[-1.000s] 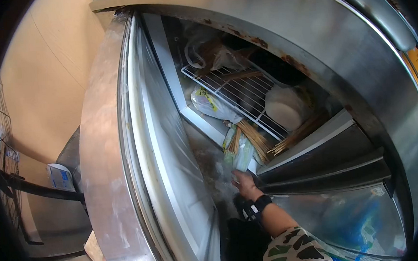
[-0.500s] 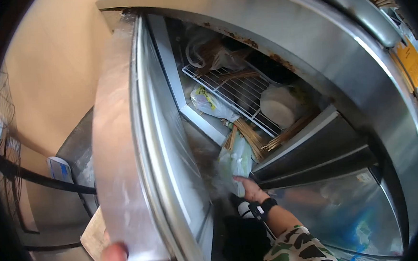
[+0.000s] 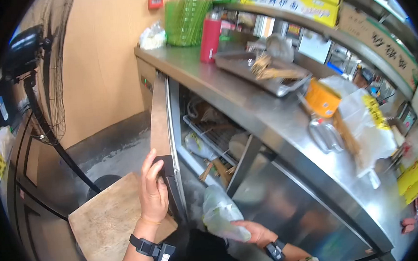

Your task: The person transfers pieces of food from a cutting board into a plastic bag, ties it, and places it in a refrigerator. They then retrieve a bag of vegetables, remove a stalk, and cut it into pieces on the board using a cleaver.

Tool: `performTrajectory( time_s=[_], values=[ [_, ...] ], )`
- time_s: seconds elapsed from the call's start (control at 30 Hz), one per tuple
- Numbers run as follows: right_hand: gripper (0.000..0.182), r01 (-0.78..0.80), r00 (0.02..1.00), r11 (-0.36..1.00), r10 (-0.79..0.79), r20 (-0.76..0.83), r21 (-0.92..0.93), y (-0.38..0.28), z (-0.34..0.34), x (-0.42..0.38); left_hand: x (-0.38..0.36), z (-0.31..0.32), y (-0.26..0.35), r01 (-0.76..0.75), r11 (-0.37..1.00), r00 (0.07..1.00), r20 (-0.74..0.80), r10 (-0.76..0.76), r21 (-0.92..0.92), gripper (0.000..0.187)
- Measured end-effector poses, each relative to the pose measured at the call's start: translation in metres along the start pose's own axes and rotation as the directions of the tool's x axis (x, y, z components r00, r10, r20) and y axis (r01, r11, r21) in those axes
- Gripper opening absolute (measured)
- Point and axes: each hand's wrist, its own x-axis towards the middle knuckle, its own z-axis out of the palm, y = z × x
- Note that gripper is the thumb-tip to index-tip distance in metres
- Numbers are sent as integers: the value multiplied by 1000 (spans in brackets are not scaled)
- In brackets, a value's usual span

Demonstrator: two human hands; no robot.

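My left hand (image 3: 154,191) has its fingers curled at the edge of the open steel fridge door (image 3: 159,117). A clear plastic bag of skewers (image 3: 221,208) is held by its lower end in my right hand (image 3: 254,233), in front of the fridge opening. Thin wooden sticks (image 3: 216,169) show at the bag's upper end. Inside the fridge, a white wire rack (image 3: 209,140) carries bundles partly hidden in shadow. Below it lies another plastic bag with yellow print (image 3: 199,146).
A wooden board (image 3: 109,227) lies left of the door, near a black fan (image 3: 25,53). On the steel counter (image 3: 265,110) are a red bottle (image 3: 210,37), a metal tray (image 3: 277,78) with sticks, an orange container (image 3: 322,97) and a green basket (image 3: 188,24).
My right hand has drawn the bag out of the fridge, toward me. My view has lifted, bringing the countertop into sight. My left hand stays at the door's edge and now shows fully.
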Motion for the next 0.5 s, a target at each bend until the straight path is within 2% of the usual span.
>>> performTrajectory(
  time_s=[0.03,0.07,0.1,0.17,0.2,0.23,0.27,0.3,0.37,0.4,0.43,0.47,0.5],
  values=[
    [47,24,1000,995,-24,1,-95,1,17,-17,1,1,7,24,1000,1000,-3,-24,9,58],
    [47,76,994,982,-89,-70,-173,5,35,-46,-2,6,11,33,999,999,0,-33,19,66],
    [47,82,994,982,-93,-58,-172,10,44,-65,-4,9,19,107,994,994,29,-107,-2,72],
    [46,94,994,981,-101,-34,-170,21,63,-105,-14,24,36,274,893,962,104,-253,-357,78],
    [43,112,992,974,-120,-30,-196,27,58,-118,-20,26,43,324,844,944,210,-255,-427,81],
    [40,126,990,968,-135,-28,-218,30,56,-131,-25,25,50,477,751,865,392,-312,-456,79],
    [48,142,982,965,-166,-95,-219,34,58,-147,-37,26,51,536,676,831,456,-318,-506,74],
    [48,169,980,967,-186,-72,-193,37,52,-160,-50,28,46,600,589,789,523,-323,-541,68],
    [49,134,988,977,-145,-56,-169,49,36,-183,-92,6,13,678,534,727,569,-384,-506,50],
    [49,209,963,892,-258,-73,-401,54,46,-196,-108,-8,5,707,378,702,526,-480,-598,38],
    [50,239,926,752,-367,-89,-615,60,56,-210,-120,-28,0,750,253,618,509,-599,-611,37],
    [46,305,859,378,-505,81,-874,77,100,-240,-131,-50,-9,758,204,556,451,-698,-620,36],
    [44,335,784,-80,-529,325,-939,84,128,-257,-148,-69,-16,756,154,485,385,-785,-636,34]
  ],
)
